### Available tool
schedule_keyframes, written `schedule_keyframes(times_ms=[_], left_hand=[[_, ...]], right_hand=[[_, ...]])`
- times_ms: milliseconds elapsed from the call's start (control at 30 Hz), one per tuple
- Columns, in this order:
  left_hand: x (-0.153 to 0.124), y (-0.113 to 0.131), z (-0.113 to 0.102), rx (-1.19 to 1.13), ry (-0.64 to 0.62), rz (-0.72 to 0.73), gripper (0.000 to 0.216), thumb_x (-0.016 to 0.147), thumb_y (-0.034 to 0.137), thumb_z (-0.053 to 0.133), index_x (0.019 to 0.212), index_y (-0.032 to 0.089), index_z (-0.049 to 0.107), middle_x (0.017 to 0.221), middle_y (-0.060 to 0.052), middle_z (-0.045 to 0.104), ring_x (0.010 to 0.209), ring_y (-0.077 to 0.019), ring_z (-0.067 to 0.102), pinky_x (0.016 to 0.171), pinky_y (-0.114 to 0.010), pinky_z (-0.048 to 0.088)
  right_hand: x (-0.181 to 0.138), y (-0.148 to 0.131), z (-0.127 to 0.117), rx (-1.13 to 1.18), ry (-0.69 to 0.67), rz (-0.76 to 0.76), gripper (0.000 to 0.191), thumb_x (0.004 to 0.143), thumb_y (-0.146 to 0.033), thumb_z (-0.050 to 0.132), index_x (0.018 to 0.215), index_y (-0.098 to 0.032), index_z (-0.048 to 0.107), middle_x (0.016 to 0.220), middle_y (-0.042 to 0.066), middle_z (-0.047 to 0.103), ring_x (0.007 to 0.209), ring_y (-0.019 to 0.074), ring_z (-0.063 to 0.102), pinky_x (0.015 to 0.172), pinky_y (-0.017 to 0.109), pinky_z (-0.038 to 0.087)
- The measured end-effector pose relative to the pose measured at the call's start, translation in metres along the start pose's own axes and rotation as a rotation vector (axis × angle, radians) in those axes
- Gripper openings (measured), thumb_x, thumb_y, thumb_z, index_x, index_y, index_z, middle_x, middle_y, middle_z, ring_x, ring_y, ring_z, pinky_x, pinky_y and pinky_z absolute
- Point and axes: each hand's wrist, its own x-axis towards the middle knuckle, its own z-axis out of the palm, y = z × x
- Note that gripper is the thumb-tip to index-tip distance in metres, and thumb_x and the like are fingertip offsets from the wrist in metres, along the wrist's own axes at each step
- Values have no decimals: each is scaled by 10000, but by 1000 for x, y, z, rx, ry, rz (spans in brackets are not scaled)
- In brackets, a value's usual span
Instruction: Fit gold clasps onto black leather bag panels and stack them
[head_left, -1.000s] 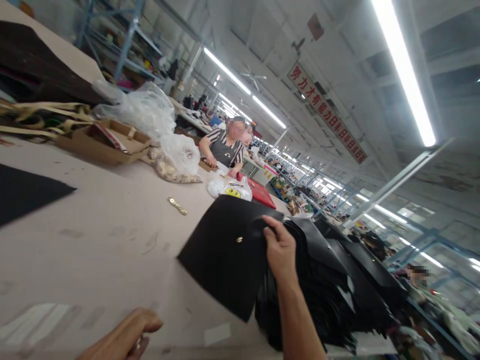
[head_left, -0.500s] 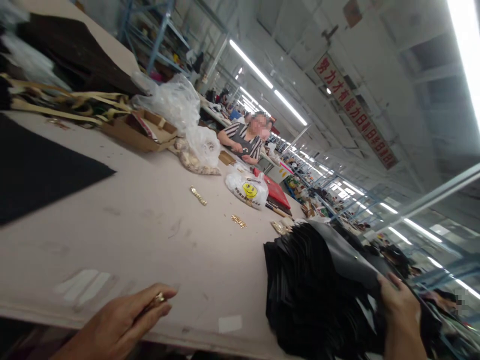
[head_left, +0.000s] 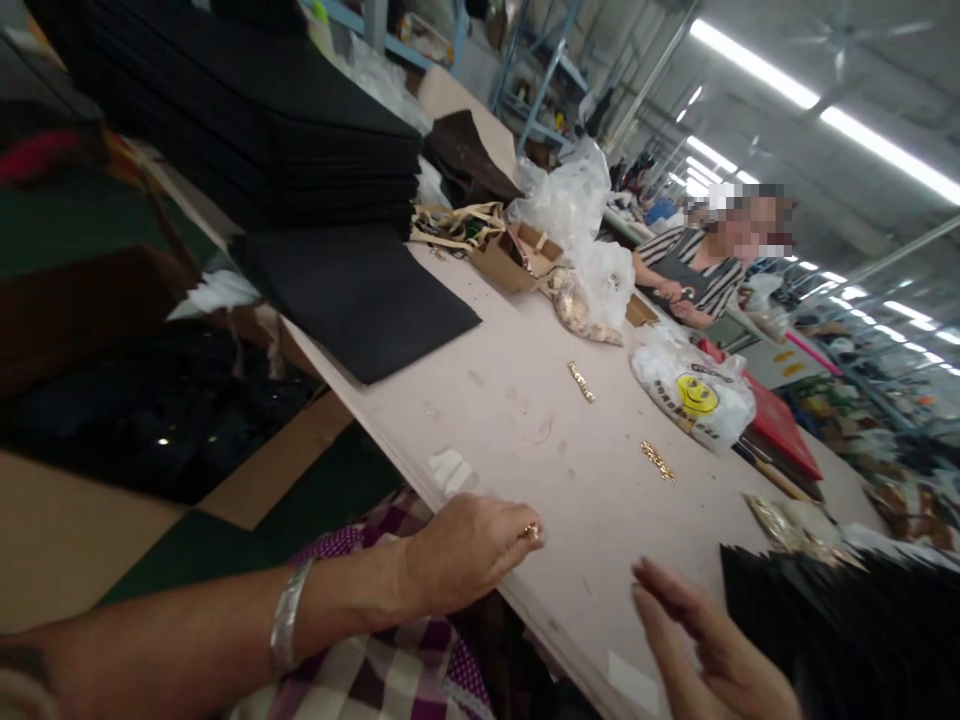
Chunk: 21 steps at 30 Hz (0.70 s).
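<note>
My left hand [head_left: 472, 550] is closed at the table's near edge, with a small gold metal piece [head_left: 531, 531] showing between thumb and forefinger. The rest of what it holds is hidden in the fist. My right hand [head_left: 705, 640] hovers over the table, fingers stretched out and nothing visible in them. Close to its right lies a stack of black sheets [head_left: 847, 620]. Farther in on the pale table [head_left: 510, 450] are a short row of gold pieces [head_left: 581, 382] and a small group of gold pieces [head_left: 658, 461].
Black panels [head_left: 367, 300] are piled at the left. Behind are a cardboard tray [head_left: 510, 262], clear plastic bags [head_left: 600, 270], a smiley-face bag [head_left: 694, 395] and a red folder [head_left: 784, 425]. A person [head_left: 697, 265] sits across. An open carton [head_left: 255, 480] stands lower left.
The view has swung left. My right hand has let go of the black sheet on the stack and moved left toward my left hand, which still holds the gold metal.
</note>
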Motion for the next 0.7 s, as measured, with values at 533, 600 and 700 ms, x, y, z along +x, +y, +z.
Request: schedule_keyframes(times_ms=[533, 600, 700], left_hand=[[-14, -28, -11, 180, -32, -136, 139, 937, 145, 464, 1068, 159, 508, 888, -63, 715, 763, -256, 712, 619, -352, 572], [-15, -31, -14, 190, -38, -142, 150, 913, 131, 489, 1059, 156, 513, 895, -67, 714, 755, -259, 709, 602, -350, 568], [-16, -34, -20, 201, -42, -164, 193, 903, 126, 500, 1095, 135, 516, 922, -79, 712, 787, -276, 710, 635, -377, 580]], right_hand=[[23, -71, 122, 232, -231, -125, 203, 847, -337, 645, 940, -218, 780, 857, 42, 775, 715, 180, 715, 659, 242, 578], [26, -75, 128, 238, -237, -117, 209, 834, -344, 647, 932, -217, 781, 851, 40, 777, 707, 183, 718, 667, 248, 584], [30, -84, 136, 221, -209, -109, 215, 810, -358, 650, 904, -216, 782, 800, 33, 771, 639, 175, 696, 640, 255, 584]])
